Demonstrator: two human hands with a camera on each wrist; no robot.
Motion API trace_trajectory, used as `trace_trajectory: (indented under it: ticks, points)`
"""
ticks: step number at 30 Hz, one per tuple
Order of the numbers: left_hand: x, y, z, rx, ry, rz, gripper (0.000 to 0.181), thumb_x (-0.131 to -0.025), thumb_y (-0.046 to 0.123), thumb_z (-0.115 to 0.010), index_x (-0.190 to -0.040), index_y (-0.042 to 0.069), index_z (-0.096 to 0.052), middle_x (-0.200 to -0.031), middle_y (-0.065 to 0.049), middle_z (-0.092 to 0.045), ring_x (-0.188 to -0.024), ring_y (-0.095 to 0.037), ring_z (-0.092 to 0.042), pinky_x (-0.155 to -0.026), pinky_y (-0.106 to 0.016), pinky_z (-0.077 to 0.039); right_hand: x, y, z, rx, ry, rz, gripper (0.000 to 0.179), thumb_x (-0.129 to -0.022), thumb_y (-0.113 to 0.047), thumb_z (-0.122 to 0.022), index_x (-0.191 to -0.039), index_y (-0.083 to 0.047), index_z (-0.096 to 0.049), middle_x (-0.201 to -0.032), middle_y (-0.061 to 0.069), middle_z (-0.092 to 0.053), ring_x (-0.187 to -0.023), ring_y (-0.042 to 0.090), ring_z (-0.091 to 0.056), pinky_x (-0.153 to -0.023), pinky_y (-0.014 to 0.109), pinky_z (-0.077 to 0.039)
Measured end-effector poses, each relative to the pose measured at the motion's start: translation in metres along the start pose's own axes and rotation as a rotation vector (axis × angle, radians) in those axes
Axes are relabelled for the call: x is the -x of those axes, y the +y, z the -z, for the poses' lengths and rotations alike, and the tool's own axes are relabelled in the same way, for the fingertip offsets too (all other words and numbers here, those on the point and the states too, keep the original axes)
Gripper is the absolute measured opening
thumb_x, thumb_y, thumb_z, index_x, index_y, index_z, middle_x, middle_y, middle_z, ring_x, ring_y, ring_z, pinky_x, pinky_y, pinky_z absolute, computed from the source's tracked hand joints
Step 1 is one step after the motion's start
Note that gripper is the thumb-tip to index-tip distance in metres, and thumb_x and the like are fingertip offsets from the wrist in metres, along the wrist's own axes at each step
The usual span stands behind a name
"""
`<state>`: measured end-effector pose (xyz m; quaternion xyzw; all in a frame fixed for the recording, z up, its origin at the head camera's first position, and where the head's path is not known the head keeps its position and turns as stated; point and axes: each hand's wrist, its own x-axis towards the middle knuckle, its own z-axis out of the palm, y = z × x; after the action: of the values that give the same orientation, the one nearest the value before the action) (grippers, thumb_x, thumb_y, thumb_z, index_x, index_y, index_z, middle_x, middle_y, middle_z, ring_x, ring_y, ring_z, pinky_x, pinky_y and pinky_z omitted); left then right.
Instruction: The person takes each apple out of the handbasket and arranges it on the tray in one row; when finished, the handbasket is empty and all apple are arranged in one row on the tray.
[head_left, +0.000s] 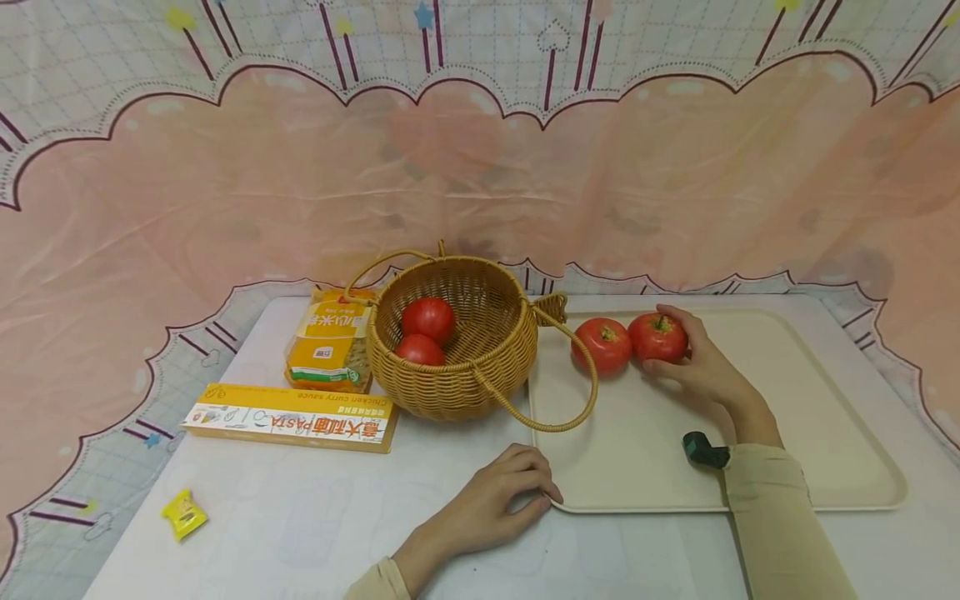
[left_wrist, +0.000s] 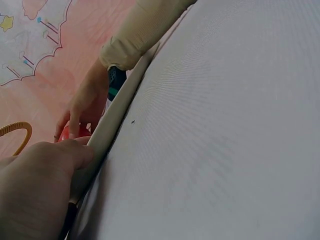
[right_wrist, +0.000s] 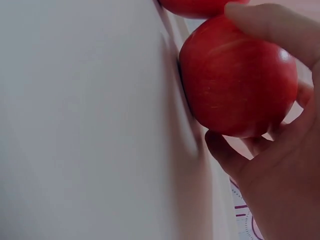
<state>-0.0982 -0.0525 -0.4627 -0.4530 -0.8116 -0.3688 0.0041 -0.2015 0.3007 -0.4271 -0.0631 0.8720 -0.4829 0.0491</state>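
Two apples (head_left: pixel 602 347) — basket handle (head_left: pixel 555 428) close by

Tray (head_left: pixel 622 450), basket (head_left: pixel 450 387), packets (head_left: pixel 326 350) on white table (head_left: pixel 300 517)

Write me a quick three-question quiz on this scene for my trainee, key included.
1. How many red fruits show inside the wicker basket?
2. True or false: the pasta box lies outside that basket.
3. What is the right hand touching, and what is the left hand touching?

Key:
1. Two.
2. True.
3. Right: a red apple. Left: the tray, at its near-left corner.
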Motion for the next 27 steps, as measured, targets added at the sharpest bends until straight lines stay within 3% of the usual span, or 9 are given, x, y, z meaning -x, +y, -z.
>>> trace_trajectory:
  ticks: [5, 12, 17, 20, 24, 27]
  points:
    - [0.0, 0.0, 0.0, -0.008, 0.002, -0.009, 0.012, -0.093, 0.019, -0.058, -0.098, 0.027, -0.066, -0.105, 0.016, -0.053, -0.115, -0.002, -0.044, -0.099, -0.022, -0.042, 0.001, -0.003, 0.001, -0.009, 0.035, 0.018, 0.089, -0.085, -0.029, -0.07, -0.151, -0.027, -0.01, -0.151, 0.019, -0.016, -0.135, 0.045, -0.026, -0.105, 0.065, -0.028]
    - [0.0, -0.002, -0.001, -0.015, 0.003, -0.011, 0.012, -0.093, 0.02, -0.058, -0.099, 0.028, -0.066, -0.105, 0.016, -0.053, -0.115, -0.001, -0.044, -0.1, -0.022, -0.042, -0.002, -0.006, 0.001, -0.019, 0.174, 0.209, 0.071, -0.086, -0.01, -0.067, -0.146, -0.009, -0.028, -0.147, 0.019, -0.031, -0.135, 0.037, -0.026, -0.11, 0.061, -0.02]
    - [-0.001, -0.001, -0.002, -0.01, 0.002, -0.013, 0.012, -0.094, 0.021, -0.058, -0.099, 0.028, -0.066, -0.105, 0.016, -0.053, -0.115, -0.001, -0.044, -0.1, -0.022, -0.042, 0.0, -0.012, 0.003, 0.004, 0.267, 0.262, 0.057, -0.088, -0.008, -0.065, -0.139, -0.007, -0.04, -0.14, 0.012, -0.041, -0.132, 0.007, -0.033, -0.113, 0.055, -0.022]
    - [-0.001, 0.0, -0.001, -0.004, -0.003, -0.005, 0.012, -0.094, 0.021, -0.058, -0.099, 0.028, -0.066, -0.104, 0.017, -0.053, -0.115, -0.001, -0.044, -0.099, -0.022, -0.042, 0.005, -0.028, 0.001, 0.022, 0.324, 0.321, 0.051, -0.087, -0.001, -0.063, -0.134, -0.001, -0.045, -0.133, 0.016, -0.046, -0.122, -0.006, -0.036, -0.115, 0.036, -0.026]
    - [-0.001, 0.0, 0.0, 0.002, -0.006, 0.007, 0.012, -0.094, 0.021, -0.058, -0.099, 0.029, -0.066, -0.104, 0.017, -0.053, -0.114, 0.0, -0.043, -0.098, -0.022, -0.042, 0.011, -0.054, -0.002, 0.036, 0.355, 0.372, 0.044, -0.086, 0.004, -0.062, -0.128, 0.006, -0.049, -0.127, 0.024, -0.05, -0.119, -0.007, -0.04, -0.106, 0.012, -0.027]
    - [-0.001, 0.0, -0.001, 0.004, -0.005, 0.005, 0.012, -0.094, 0.021, -0.058, -0.098, 0.029, -0.066, -0.104, 0.017, -0.052, -0.114, 0.0, -0.043, -0.098, -0.022, -0.042, 0.012, -0.064, -0.004, 0.048, 0.357, 0.388, 0.042, -0.086, 0.003, -0.062, -0.126, 0.005, -0.051, -0.125, 0.02, -0.053, -0.119, -0.009, -0.041, -0.104, 0.01, -0.029]
